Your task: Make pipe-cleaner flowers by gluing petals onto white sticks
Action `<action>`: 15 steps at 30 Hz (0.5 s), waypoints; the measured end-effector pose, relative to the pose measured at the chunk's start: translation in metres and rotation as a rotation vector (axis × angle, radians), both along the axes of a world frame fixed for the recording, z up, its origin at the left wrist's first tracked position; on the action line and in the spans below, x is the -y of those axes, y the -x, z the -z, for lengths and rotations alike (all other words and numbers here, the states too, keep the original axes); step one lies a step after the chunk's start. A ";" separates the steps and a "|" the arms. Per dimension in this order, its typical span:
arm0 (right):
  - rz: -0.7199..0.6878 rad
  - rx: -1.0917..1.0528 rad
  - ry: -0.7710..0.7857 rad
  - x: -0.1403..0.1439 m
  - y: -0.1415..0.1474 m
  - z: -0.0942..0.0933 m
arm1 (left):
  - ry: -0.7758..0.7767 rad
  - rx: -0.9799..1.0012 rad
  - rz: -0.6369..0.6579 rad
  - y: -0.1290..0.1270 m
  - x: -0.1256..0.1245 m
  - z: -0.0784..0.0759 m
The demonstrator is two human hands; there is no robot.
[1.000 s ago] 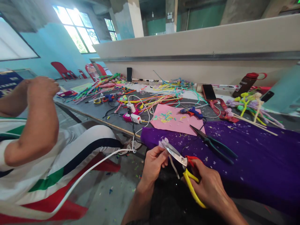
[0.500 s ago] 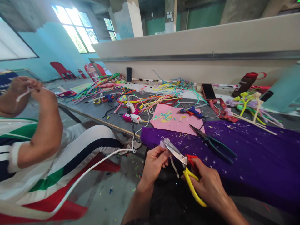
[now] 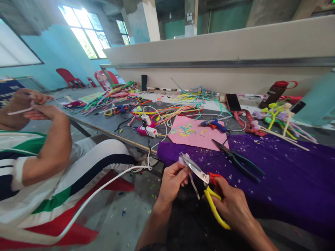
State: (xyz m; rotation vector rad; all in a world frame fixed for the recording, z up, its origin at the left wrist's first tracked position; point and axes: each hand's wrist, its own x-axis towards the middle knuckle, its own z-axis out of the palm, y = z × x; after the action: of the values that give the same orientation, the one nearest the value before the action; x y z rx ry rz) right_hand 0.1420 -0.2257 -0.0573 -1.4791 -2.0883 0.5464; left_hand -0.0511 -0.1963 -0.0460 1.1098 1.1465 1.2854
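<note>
My left hand [image 3: 174,179] pinches a pale lilac fuzzy piece [image 3: 182,160], with a whitish pipe-cleaner stem [image 3: 194,187] trailing below the fingers. In my right hand [image 3: 231,198] are scissors [image 3: 195,168] with one red and one yellow handle. Their blades point up and left, against the lilac piece at my left fingertips. A purple cloth [image 3: 282,174] scattered with pale clippings lies over the table edge ahead. Long-nose pliers [image 3: 238,160] with dark green handles rest on that cloth.
Beyond lie a pink sheet [image 3: 180,122] with small cut bits, a blue glue gun [image 3: 213,124], a power strip [image 3: 147,131] with cords, a phone [image 3: 232,103], a bottle [image 3: 276,93] and bundled pipe cleaners [image 3: 115,96]. At left, a co-worker's hands [image 3: 35,104] hold a white strip.
My hands and the scissors stay almost in place, with only a slight shift at the lilac piece. The co-worker's hands have moved a little right and their fingers have spread.
</note>
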 end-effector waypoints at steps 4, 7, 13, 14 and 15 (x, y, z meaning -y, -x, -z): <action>0.025 -0.022 0.017 0.000 0.000 0.005 | -0.001 -0.016 -0.008 0.002 0.000 -0.001; 0.030 -0.078 0.081 0.001 -0.003 0.005 | 0.009 0.013 -0.018 0.003 -0.001 -0.002; 0.037 -0.149 0.200 0.006 -0.012 -0.011 | 0.047 0.174 -0.014 0.003 -0.003 -0.003; 0.036 -0.143 0.218 0.006 -0.012 -0.014 | 0.052 0.198 -0.008 0.003 -0.003 -0.004; 0.033 -0.135 0.236 0.006 -0.012 -0.016 | 0.057 0.217 -0.004 0.002 -0.003 -0.004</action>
State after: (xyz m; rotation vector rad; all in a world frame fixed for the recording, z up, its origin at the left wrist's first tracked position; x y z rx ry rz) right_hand 0.1538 -0.2315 -0.0414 -1.5547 -1.9443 0.8808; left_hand -0.0533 -0.1938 -0.0422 0.9019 1.0172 1.3328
